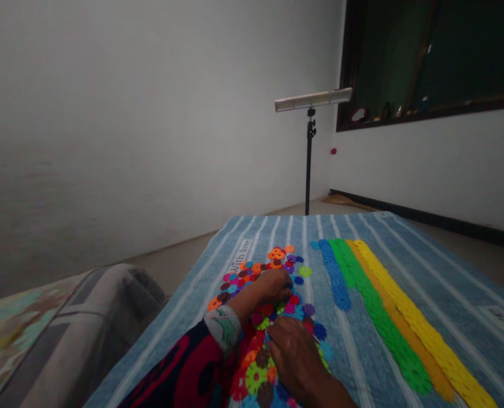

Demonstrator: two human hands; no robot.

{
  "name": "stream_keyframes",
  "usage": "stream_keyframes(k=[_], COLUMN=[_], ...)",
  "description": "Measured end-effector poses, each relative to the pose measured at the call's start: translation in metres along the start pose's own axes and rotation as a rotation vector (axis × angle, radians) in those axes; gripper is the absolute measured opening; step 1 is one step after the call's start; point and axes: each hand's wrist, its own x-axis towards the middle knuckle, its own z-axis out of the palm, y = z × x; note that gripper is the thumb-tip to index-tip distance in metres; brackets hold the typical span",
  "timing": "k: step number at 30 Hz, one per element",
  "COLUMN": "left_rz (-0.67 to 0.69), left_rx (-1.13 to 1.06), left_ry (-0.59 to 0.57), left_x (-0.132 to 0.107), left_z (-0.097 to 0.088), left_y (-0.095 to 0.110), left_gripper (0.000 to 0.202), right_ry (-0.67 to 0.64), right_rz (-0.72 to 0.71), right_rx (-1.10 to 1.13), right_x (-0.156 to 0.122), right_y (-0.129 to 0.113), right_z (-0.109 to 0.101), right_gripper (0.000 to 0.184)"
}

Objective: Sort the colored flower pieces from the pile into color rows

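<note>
A pile of flower-shaped plastic discs (256, 377) in many colours spreads over a blue striped cloth (230, 249). My left hand (275, 285) reaches over the pile's far part with its fingers curled down among the discs; what they hold is hidden. Closer to me, my right hand (294, 348) is bent over the same pile, fingers curled inward, and a bit of blue shows by its fingertips. To the right, overlapping discs lie sorted in long rows: a short blue row (336, 277), a green row (381, 320), an orange row (398, 311) and a yellow row (430, 328).
A grey blanket (120, 300) drapes over something at the left. Behind the cloth's far edge stands a black pole (308, 170) with a long flat panel (314, 101) on top. White walls and a dark window (439, 51) close off the back.
</note>
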Motion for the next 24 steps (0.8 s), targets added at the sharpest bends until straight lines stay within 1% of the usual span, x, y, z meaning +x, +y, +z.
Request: stream_keyframes(k=[4,7,10,13,16,20,24], left_rz=[-0.022,-0.025,-0.031,-0.042,-0.062,-0.076,-0.093], left_rx=[0.028,0.055,0.056,0.026,-0.024,-0.068,-0.057], left_ry=[0.001,-0.014,0.003,0.028,0.057,0.079,0.076], left_x=[-0.002,-0.011,-0.021,-0.028,-0.029,-0.031,-0.037], left_z=[-0.002,-0.002,-0.001,0.003,0.008,0.015,0.014], left_y=[0.002,0.003,0.002,-0.002,-0.006,-0.009,-0.006], left_gripper=[0.011,0.011,0.014,0.016,0.018,0.021,0.019], right_ry=[-0.025,0.029,0.101,0.138,0.115,0.043,-0.03], right_rz=[-0.128,-0.201,-0.236,-0.247,-0.202,-0.156,-0.161], right_rx=[-0.006,-0.028,-0.098,-0.13,-0.109,-0.033,0.045], right_x=[-0.012,-0.034,-0.057,-0.069,-0.07,-0.067,-0.067], right_y=[0.004,0.019,0.038,0.048,0.047,0.037,0.032], right_z=[-0.023,-0.036,-0.04,-0.039,-0.042,-0.052,-0.058], right_gripper=[0.011,0.018,0.026,0.031,0.035,0.03,0.028])
